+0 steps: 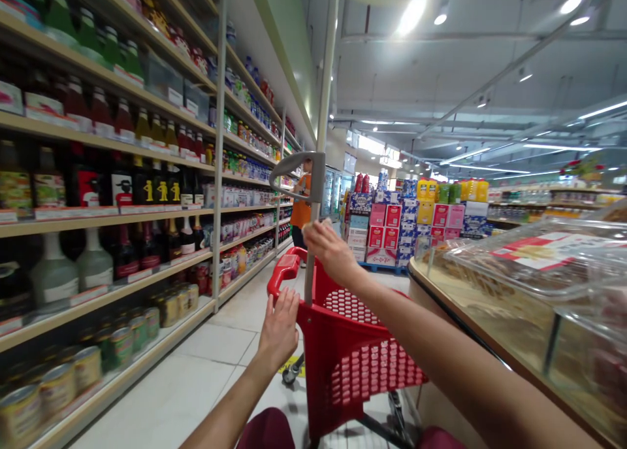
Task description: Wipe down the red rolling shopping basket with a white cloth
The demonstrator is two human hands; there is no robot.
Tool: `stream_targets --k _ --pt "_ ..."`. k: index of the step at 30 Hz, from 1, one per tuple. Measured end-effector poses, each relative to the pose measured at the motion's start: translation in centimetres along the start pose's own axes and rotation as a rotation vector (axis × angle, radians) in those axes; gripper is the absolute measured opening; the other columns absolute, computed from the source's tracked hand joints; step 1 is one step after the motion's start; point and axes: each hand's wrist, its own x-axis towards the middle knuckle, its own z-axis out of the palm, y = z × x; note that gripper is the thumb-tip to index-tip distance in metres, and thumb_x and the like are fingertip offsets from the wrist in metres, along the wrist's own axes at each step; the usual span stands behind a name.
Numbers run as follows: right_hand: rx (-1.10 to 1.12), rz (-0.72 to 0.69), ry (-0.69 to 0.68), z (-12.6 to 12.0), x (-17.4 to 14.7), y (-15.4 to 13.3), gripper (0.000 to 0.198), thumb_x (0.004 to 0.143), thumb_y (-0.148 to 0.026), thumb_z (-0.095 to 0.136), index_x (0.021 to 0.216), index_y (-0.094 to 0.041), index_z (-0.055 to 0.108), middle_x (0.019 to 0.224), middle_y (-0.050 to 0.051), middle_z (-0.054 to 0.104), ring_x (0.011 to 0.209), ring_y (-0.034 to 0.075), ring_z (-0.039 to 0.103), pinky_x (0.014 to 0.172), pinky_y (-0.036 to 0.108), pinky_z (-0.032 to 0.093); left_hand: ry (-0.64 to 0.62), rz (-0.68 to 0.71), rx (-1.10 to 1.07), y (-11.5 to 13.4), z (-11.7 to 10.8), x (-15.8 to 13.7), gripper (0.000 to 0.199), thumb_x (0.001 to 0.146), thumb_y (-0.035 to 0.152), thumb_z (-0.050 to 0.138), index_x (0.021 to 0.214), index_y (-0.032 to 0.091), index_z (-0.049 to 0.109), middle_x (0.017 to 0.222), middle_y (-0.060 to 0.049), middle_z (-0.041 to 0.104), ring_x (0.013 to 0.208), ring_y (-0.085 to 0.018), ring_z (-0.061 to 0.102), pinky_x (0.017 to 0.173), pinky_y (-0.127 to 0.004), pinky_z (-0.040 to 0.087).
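A red plastic shopping cart [357,344] with a perforated basket stands right in front of me. My left hand [281,328] lies over the lower end of its red handle [280,272], fingers bent over it and the thumb hidden. From the cart's near corner rises a metal pole [308,276] with a grey loop-shaped bracket [316,178] on it. Just below that bracket, my right hand [333,249] is closed against the pole. Something small and whitish, like a tissue, shows at its fingertips; it is mostly hidden.
Shelves of bottles and cans [122,210] line the left side. A glass-sided display counter [490,305] with clear packs stands close on the right. Ahead, a person in orange [301,207] is partly behind the pole, and stacked cartons [385,233] rise farther right.
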Motion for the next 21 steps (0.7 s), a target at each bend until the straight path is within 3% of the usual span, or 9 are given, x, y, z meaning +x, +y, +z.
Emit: stream_targets --k 2,4,8,10,14,16,21 --pt "0.011 -0.176 -0.147 0.5 -1.0 -1.0 0.031 0.083 -0.012 0.041 0.11 -0.017 0.055 0.123 0.003 0.05 0.126 0.019 0.027 0.105 0.041 0.023 -0.001 0.006 0.002 0.0 0.1 -0.1 0.061 0.067 0.021 0.042 0.127 0.013 0.034 0.136 -0.009 0.034 0.129 -0.022 0.016 0.106 -0.044 0.011" --pt "0.004 -0.221 -0.184 0.5 -0.8 -1.0 0.03 0.083 -0.013 0.043 0.109 -0.017 0.056 0.121 0.004 0.052 0.124 0.019 0.03 0.105 0.04 0.025 -0.013 0.011 -0.003 0.1 0.1 -0.1 0.061 0.067 0.022 0.041 0.127 0.013 0.034 0.136 -0.009 0.034 0.129 -0.022 0.017 0.106 -0.044 0.011" --pt "-0.046 0.02 0.044 -1.0 2.3 1.1 0.037 0.083 -0.006 0.036 0.117 -0.014 0.05 0.125 0.006 0.047 0.127 0.021 0.022 0.105 0.045 0.022 -0.046 -0.003 -0.008 0.4 -0.2 0.1 0.061 0.067 0.022 0.041 0.127 0.012 0.034 0.137 -0.009 0.032 0.129 -0.023 0.017 0.106 -0.045 0.009" --pt "-0.055 0.057 0.073 -1.1 2.1 1.1 0.038 0.084 -0.006 0.034 0.118 -0.013 0.048 0.127 0.006 0.045 0.128 0.02 0.019 0.105 0.045 0.021 -0.051 -0.01 0.002 0.5 -0.4 0.1 0.061 0.067 0.022 0.041 0.127 0.011 0.034 0.137 -0.01 0.031 0.13 -0.023 0.016 0.106 -0.045 0.008" --pt "-0.026 -0.214 -0.15 0.6 -2.4 -1.6 0.029 0.084 -0.014 0.039 0.108 -0.014 0.056 0.122 0.006 0.051 0.125 0.02 0.027 0.106 0.039 0.023 -0.075 0.001 0.011 0.6 -0.5 0.1 0.062 0.068 0.022 0.041 0.128 0.011 0.033 0.137 -0.01 0.031 0.13 -0.023 0.016 0.106 -0.044 0.01" --pt "-0.035 -0.264 -0.195 1.3 -3.5 -2.2 0.028 0.085 -0.017 0.04 0.107 -0.015 0.057 0.12 0.004 0.053 0.123 0.019 0.031 0.106 0.038 0.022 -0.087 0.004 0.015 0.6 -0.4 0.1 0.061 0.068 0.023 0.041 0.128 0.011 0.033 0.137 -0.01 0.031 0.13 -0.023 0.016 0.106 -0.044 0.011" --pt "-0.077 0.012 -0.043 0.5 -1.0 -0.6 0.035 0.085 -0.012 0.037 0.117 -0.014 0.049 0.128 0.007 0.045 0.127 0.021 0.022 0.105 0.043 0.021 -0.076 0.005 0.024 0.8 -0.4 0.3 0.061 0.068 0.023 0.041 0.127 0.011 0.034 0.138 -0.01 0.031 0.13 -0.023 0.015 0.106 -0.045 0.008"
